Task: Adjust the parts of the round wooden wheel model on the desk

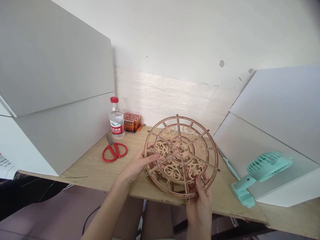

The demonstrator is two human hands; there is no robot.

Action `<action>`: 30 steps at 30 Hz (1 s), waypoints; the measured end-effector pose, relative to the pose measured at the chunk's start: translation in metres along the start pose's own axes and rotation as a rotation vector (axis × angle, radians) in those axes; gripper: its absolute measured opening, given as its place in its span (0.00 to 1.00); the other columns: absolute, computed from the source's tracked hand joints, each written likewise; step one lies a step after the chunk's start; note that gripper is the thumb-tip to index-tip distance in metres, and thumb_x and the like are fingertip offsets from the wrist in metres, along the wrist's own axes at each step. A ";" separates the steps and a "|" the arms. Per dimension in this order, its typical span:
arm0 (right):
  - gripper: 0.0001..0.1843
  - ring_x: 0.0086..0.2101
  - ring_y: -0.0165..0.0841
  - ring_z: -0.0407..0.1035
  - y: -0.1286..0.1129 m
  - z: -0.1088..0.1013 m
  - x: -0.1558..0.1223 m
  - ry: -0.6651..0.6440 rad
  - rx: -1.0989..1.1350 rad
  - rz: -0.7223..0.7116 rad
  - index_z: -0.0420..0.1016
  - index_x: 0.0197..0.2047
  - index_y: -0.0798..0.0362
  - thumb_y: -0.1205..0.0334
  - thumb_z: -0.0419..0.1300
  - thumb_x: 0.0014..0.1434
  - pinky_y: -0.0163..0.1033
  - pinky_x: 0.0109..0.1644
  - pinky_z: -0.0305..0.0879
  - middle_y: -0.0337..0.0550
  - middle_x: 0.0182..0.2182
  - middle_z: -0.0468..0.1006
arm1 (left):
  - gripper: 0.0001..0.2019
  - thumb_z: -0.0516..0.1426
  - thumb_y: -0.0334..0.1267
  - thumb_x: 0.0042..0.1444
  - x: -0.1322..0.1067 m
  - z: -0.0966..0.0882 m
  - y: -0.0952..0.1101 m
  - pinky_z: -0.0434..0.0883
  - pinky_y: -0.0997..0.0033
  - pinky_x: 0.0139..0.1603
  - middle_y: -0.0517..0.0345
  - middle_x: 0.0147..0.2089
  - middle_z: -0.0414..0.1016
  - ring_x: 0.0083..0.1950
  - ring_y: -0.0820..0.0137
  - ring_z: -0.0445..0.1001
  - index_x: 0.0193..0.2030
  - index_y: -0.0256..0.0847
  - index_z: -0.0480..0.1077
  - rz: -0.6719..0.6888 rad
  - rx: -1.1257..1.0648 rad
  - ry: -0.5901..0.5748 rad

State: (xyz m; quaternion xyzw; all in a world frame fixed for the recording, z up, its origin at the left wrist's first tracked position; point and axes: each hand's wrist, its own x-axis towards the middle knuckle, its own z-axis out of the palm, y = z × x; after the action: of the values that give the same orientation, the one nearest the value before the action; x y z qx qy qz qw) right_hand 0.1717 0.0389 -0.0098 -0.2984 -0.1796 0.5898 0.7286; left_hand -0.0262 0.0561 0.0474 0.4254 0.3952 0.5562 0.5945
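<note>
Both hands hold up a round, bronze-coloured openwork frame (180, 150) with spokes, rings and scrolled ornaments, tilted over the table's front part. On its left side, my left hand (143, 160) grips the rim, thumb in front and the other fingers behind. My right hand (201, 190) is closed on the lower right rim, its thumb pressed on the front and its fingers partly seen through the gaps. Thin wire-like lines run across the frame's face to its hub. Whether the frame is one piece or several stacked layers I cannot tell.
Red-handled scissors (115, 151) lie left on the wooden table (87, 160). Behind them stand a red-capped water bottle (117, 120) and a block of orange batteries (132, 122). At right is a mint-green handheld fan (260, 175). White panels (75, 123) flank both sides.
</note>
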 end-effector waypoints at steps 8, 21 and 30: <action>0.32 0.41 0.27 0.73 -0.003 0.000 0.001 0.017 -0.006 -0.117 0.65 0.60 0.43 0.62 0.66 0.52 0.31 0.44 0.71 0.39 0.53 0.73 | 0.27 0.63 0.37 0.52 -0.002 0.001 -0.001 0.72 0.71 0.39 0.54 0.41 0.77 0.37 0.68 0.78 0.58 0.41 0.62 0.045 0.128 -0.183; 0.33 0.41 0.28 0.74 -0.003 0.002 -0.001 0.009 0.011 -0.130 0.62 0.61 0.43 0.62 0.66 0.53 0.33 0.43 0.72 0.38 0.47 0.78 | 0.24 0.61 0.37 0.54 0.000 0.000 -0.006 0.71 0.69 0.34 0.53 0.45 0.70 0.29 0.73 0.75 0.55 0.41 0.55 0.099 0.177 -0.267; 0.32 0.40 0.28 0.75 -0.005 0.004 -0.005 0.017 0.065 -0.113 0.64 0.60 0.44 0.65 0.66 0.52 0.32 0.41 0.73 0.38 0.44 0.79 | 0.20 0.61 0.35 0.52 -0.001 0.000 -0.005 0.70 0.71 0.31 0.58 0.39 0.71 0.27 0.73 0.74 0.49 0.40 0.58 0.121 0.134 -0.255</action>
State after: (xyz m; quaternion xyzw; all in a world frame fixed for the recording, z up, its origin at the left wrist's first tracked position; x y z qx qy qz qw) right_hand 0.1714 0.0347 -0.0033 -0.2686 -0.1707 0.5507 0.7716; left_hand -0.0244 0.0549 0.0428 0.5542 0.3264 0.5049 0.5756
